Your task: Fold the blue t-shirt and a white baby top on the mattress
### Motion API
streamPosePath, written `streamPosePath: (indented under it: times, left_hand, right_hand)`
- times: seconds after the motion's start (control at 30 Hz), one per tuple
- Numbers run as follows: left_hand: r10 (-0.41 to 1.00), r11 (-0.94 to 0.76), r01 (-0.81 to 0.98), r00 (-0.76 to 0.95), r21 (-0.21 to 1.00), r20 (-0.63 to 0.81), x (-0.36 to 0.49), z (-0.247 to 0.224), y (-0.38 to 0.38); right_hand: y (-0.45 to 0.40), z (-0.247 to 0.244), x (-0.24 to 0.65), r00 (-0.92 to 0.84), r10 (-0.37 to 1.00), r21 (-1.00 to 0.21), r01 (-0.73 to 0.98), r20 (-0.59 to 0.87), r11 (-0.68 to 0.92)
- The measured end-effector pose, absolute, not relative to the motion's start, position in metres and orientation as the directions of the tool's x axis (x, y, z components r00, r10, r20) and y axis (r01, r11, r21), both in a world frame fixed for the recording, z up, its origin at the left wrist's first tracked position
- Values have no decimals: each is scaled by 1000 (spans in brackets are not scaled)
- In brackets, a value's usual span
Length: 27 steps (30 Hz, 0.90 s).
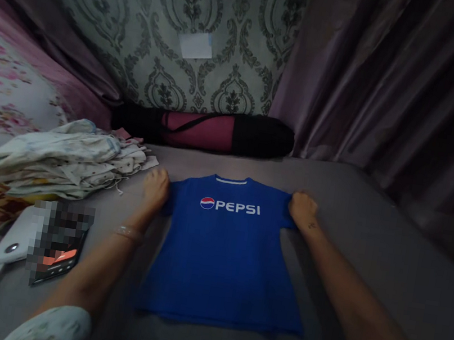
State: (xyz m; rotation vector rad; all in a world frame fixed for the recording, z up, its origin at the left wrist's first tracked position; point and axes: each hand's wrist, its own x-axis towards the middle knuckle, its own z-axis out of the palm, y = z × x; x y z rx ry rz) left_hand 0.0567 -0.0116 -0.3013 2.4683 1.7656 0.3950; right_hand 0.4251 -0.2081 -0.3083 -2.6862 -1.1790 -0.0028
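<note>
Left hand (157, 187) at ten o'clock and right hand (304, 207) at two are each closed on a sleeve (171, 196) of the blue T-shirt (221, 266), which lies face up on the grey surface (362, 235), at six o'clock from the long bag (202, 130). Even, gentle outward tension on both sides should keep the neckline (231, 182) straight and wrinkles out.

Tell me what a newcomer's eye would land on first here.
Probably the blue PEPSI T-shirt, spread out in the middle, with the left hand and right hand closed at its sleeves. Next might come the long black-and-maroon bag lying beyond it before the patterned wall, then the heap of pale clothes at left.
</note>
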Motion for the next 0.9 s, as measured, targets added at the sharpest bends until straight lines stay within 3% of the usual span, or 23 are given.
streamPosePath:
  times: [0.1, 0.2, 0.43, 0.63, 0.77, 0.9]
  left_hand:
    - [819, -533, 844, 499, 55, 284, 90, -297, -19]
    - [660, -750, 655, 731, 94, 175, 133, -307, -27]
    - [754, -652, 738, 654, 172, 51, 161, -341, -35]
    - [741, -672, 726, 662, 145, 115, 156, -334, -43]
    - [608, -791, 599, 792, 128, 53, 130, -323, -81]
    - [437, -863, 437, 898, 253, -60, 67, -315, -132]
  right_hand:
    - [-187, -305, 393, 509, 840, -164, 859, 189, -484]
    - [-160, -311, 357, 271, 947, -153, 957, 174, -246]
    - [-138, -338, 344, 267, 964, -194, 946, 15, -259]
    - [-145, -326, 351, 220, 975, -268, 938, -22, -218]
    - [-192, -314, 341, 79, 997, -274, 959, 8, -73]
    - [-271, -315, 330, -54, 998, -259, 964, 27, 59]
